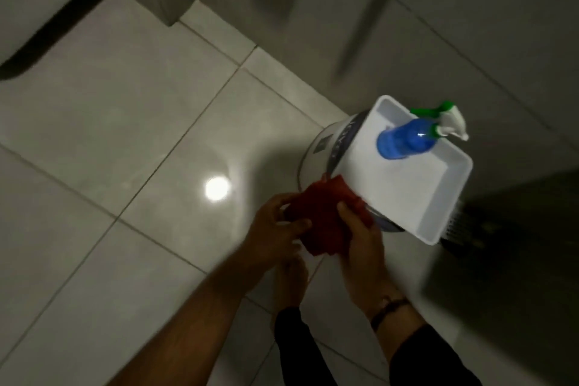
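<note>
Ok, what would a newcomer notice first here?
The left hand and right hand hold a red cloth at lower middle. Just right of it, a blue spray bottle lies in a white tray. A bright glare shines on the floor to the left.

A blue spray bottle leans in a white tray.
</note>
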A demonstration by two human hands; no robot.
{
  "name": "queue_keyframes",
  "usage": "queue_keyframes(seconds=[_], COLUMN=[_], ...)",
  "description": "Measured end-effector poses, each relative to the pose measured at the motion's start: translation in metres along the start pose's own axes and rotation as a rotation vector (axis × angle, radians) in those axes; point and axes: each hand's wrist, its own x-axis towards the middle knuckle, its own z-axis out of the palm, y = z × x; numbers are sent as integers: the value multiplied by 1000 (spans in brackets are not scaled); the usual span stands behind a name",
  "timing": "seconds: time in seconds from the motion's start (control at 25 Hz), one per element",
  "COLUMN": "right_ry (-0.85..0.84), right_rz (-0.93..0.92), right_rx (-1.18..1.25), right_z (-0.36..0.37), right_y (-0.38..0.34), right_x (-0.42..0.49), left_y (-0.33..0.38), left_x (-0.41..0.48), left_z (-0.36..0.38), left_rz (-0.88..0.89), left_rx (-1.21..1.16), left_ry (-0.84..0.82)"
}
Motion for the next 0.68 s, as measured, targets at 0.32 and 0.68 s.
queue_keyframes(seconds=[0.32,0.68], right_ry=[197,278], right_rz=[100,184], right_rx=[-450,-860], right_z=[-116,-126], right_y=[-77,-44], right_x=[107,193], left_y=[68,45], left_x=[93,166], left_z=[147,186], left_rz=[244,293], left_rx=[672,1294], left_ry=[35,205])
